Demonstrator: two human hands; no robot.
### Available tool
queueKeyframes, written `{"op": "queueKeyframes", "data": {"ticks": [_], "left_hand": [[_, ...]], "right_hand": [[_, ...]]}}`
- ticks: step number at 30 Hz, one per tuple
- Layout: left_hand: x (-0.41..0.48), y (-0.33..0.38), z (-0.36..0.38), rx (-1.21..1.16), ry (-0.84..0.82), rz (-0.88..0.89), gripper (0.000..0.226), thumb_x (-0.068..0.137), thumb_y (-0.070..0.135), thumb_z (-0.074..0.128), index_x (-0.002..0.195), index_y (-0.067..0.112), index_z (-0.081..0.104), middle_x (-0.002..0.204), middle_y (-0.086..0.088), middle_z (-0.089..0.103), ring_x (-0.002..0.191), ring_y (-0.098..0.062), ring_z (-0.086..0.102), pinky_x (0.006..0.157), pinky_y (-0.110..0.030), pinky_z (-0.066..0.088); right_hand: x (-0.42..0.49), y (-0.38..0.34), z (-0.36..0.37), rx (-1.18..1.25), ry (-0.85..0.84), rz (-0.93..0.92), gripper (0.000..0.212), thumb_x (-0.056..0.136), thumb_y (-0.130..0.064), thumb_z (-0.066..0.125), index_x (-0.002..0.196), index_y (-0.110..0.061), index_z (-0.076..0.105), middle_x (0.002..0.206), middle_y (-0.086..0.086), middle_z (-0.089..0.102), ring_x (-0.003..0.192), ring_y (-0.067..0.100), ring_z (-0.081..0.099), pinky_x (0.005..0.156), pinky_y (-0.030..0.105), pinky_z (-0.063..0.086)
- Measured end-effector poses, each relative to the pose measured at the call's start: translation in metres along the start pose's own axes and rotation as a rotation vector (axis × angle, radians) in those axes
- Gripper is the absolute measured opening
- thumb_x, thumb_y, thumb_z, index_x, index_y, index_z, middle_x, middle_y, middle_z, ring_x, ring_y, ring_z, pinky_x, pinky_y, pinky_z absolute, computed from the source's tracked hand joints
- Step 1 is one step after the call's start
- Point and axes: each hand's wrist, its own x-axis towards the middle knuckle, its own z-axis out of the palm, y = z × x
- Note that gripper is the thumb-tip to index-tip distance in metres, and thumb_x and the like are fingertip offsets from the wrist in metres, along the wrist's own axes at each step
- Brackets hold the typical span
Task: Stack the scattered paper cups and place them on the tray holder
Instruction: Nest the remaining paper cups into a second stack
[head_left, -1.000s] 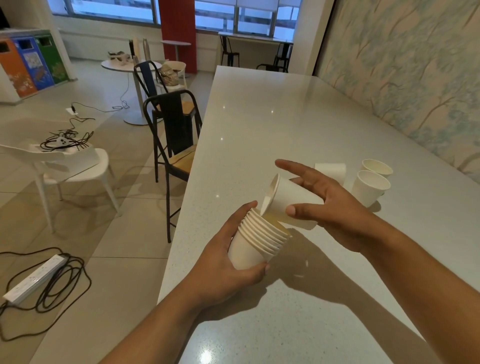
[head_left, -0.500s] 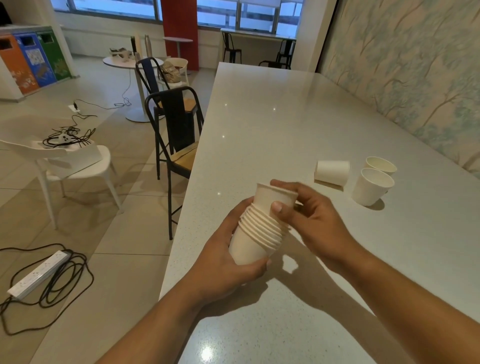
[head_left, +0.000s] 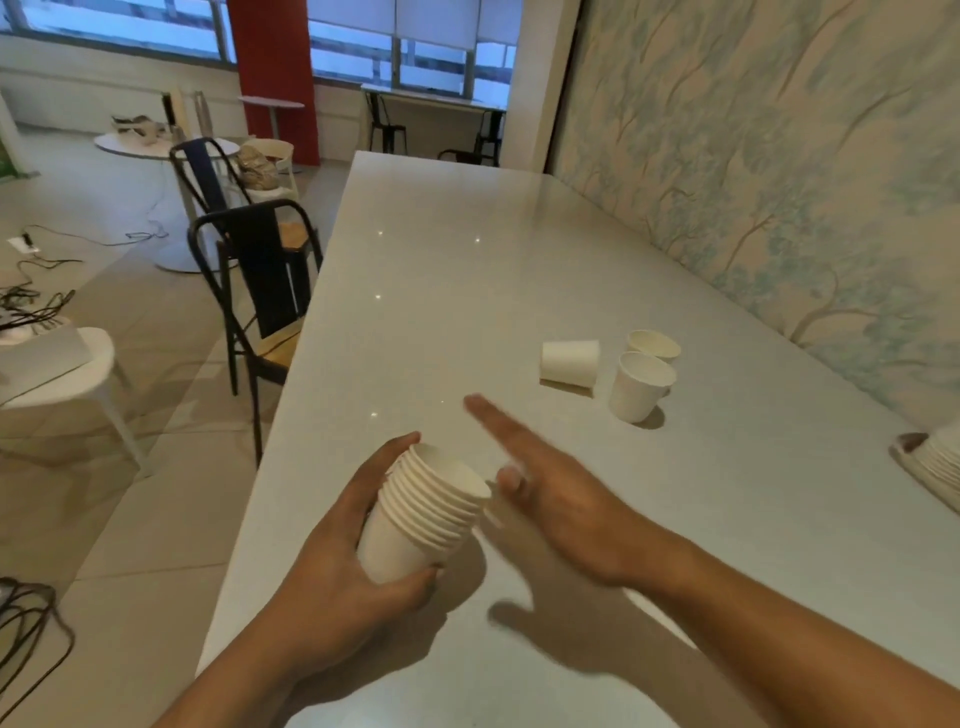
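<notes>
Tilting toward two o'clock, a stack of paper cups (head_left: 426, 514) is held over the near part of a pale table (head_left: 467, 260). The stack's lower end is gripped by the left hand (head_left: 332, 571), with fingers and thumb wrapped round the bottom cup. Its open mouth is angled to the right, probably so that another cup can be slipped in easily.

At three o'clock from the stack, the right hand (head_left: 561, 493) is spread flat with straight fingers, and nothing is held in it. Whether its thumb touches the stack's rim cannot be told.

Three loose cups are left on the table at about one o'clock, well apart from the stack. One cup on its side (head_left: 570, 362) is lying nearest; an upright cup (head_left: 640, 385) is just beside it, and a second upright cup (head_left: 653, 345) is close behind. These appear to be the next ones to gather.

At the far right edge, another pile of cups (head_left: 935, 467) is partly cut off; what it rests on cannot be made out. A black chair (head_left: 260, 270) is seen at ten o'clock, beside the table.
</notes>
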Motion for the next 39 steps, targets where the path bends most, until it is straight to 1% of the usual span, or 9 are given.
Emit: {"op": "queueKeyframes", "data": {"ticks": [3, 5, 9, 14, 17, 19, 23, 32, 39], "left_hand": [[-0.002, 0.001, -0.001, 0.026, 0.016, -0.009, 0.096, 0.062, 0.046, 0.080, 0.143, 0.061, 0.029, 0.138, 0.045, 0.042, 0.121, 0.015, 0.049, 0.078, -0.002, 0.047], [-0.002, 0.003, -0.002, 0.034, 0.020, -0.013, 0.096, 0.063, 0.049, 0.078, 0.143, 0.062, 0.026, 0.139, 0.047, 0.039, 0.122, 0.016, 0.047, 0.079, -0.004, 0.046], [-0.003, 0.005, -0.001, 0.017, 0.026, -0.014, 0.096, 0.064, 0.045, 0.078, 0.143, 0.062, 0.028, 0.137, 0.045, 0.043, 0.121, 0.017, 0.048, 0.081, 0.006, 0.041], [-0.004, 0.007, -0.002, 0.024, 0.033, -0.032, 0.094, 0.065, 0.046, 0.079, 0.140, 0.068, 0.027, 0.138, 0.045, 0.042, 0.121, 0.018, 0.047, 0.080, 0.008, 0.039], [-0.006, 0.006, -0.003, 0.033, 0.032, -0.039, 0.095, 0.066, 0.045, 0.080, 0.143, 0.064, 0.027, 0.139, 0.042, 0.043, 0.121, 0.016, 0.049, 0.081, 0.007, 0.040], [-0.007, 0.005, -0.004, 0.031, 0.032, -0.051, 0.096, 0.067, 0.043, 0.081, 0.144, 0.063, 0.027, 0.139, 0.040, 0.044, 0.121, 0.013, 0.050, 0.082, 0.005, 0.042], [-0.005, 0.007, -0.002, 0.031, 0.019, -0.058, 0.095, 0.069, 0.040, 0.081, 0.145, 0.061, 0.028, 0.137, 0.045, 0.043, 0.120, 0.013, 0.050, 0.079, 0.004, 0.043], [-0.006, 0.008, -0.001, 0.047, -0.008, -0.057, 0.095, 0.071, 0.040, 0.081, 0.147, 0.056, 0.026, 0.136, 0.041, 0.045, 0.120, 0.007, 0.052, 0.081, -0.001, 0.047], [-0.006, 0.008, -0.001, 0.030, 0.016, -0.043, 0.095, 0.071, 0.040, 0.081, 0.146, 0.057, 0.025, 0.135, 0.035, 0.047, 0.120, 0.001, 0.053, 0.081, -0.006, 0.050]], "right_hand": [[0.012, 0.035, -0.043, -0.129, 0.476, 0.109, 0.048, 0.095, -0.048, 0.053, 0.136, -0.023, 0.056, 0.138, -0.006, 0.057, 0.107, 0.005, 0.062, 0.096, 0.037, 0.052], [0.019, 0.064, -0.074, -0.380, 0.627, 0.270, 0.038, 0.096, -0.029, 0.061, 0.131, -0.016, 0.062, 0.134, 0.001, 0.060, 0.093, 0.016, 0.065, 0.090, 0.040, 0.053], [0.018, 0.109, -0.106, -0.604, 0.594, 0.548, 0.040, 0.093, -0.031, 0.063, 0.131, -0.020, 0.063, 0.135, 0.003, 0.061, 0.111, 0.028, 0.062, 0.090, 0.039, 0.049], [0.012, 0.118, -0.102, -0.703, 0.486, 0.572, 0.024, 0.095, -0.028, 0.056, 0.108, -0.026, 0.076, 0.097, 0.004, 0.073, 0.076, 0.023, 0.061, 0.062, 0.029, 0.045], [0.008, 0.097, -0.089, -0.509, 0.595, 0.446, 0.019, 0.094, -0.030, 0.063, 0.108, -0.030, 0.076, 0.095, -0.003, 0.076, 0.076, 0.015, 0.064, 0.064, 0.026, 0.046], [0.007, 0.070, -0.075, -0.144, 0.647, 0.326, 0.013, 0.091, -0.028, 0.069, 0.098, -0.035, 0.077, 0.083, -0.015, 0.075, 0.069, 0.003, 0.064, 0.060, 0.015, 0.046], [0.000, 0.011, -0.043, 0.492, 0.449, 0.189, 0.012, 0.080, -0.029, 0.074, 0.089, -0.031, 0.081, 0.076, 0.001, 0.075, 0.063, 0.010, 0.058, 0.053, 0.022, 0.043], [0.011, -0.026, -0.032, 0.587, 0.327, 0.127, 0.015, 0.082, -0.018, 0.069, 0.091, -0.012, 0.080, 0.072, 0.004, 0.070, 0.052, 0.007, 0.047, 0.049, 0.018, 0.039], [0.011, -0.030, 0.011, 0.630, 0.068, 0.198, 0.013, 0.090, -0.007, 0.066, 0.090, -0.011, 0.078, 0.073, -0.001, 0.070, 0.052, 0.003, 0.050, 0.051, 0.017, 0.038]]}}
